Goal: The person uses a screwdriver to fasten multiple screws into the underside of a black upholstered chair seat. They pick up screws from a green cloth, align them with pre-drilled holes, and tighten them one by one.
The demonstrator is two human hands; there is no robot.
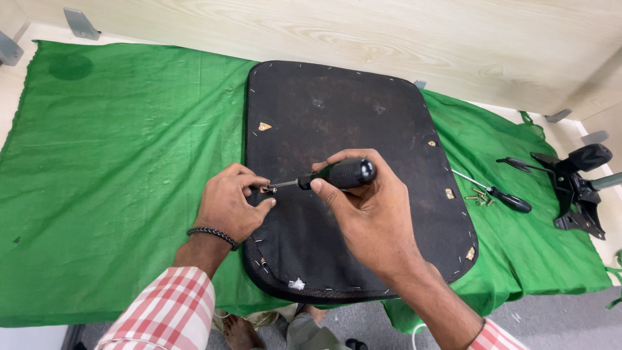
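While a green cloth (116, 168) covered the table, the right hand (372, 217) gripped a screwdriver (324, 176); left fingers (256, 183) pinched its tip over the seat (343, 129).

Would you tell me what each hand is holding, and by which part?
The right hand grips a screwdriver by its black handle; the left hand pinches a small screw at its tip.

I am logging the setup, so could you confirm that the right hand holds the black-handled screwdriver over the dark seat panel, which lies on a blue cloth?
Not quite: the cloth is green, not blue, as the head view shows. The right hand does hold the black-handled screwdriver over the dark seat panel.
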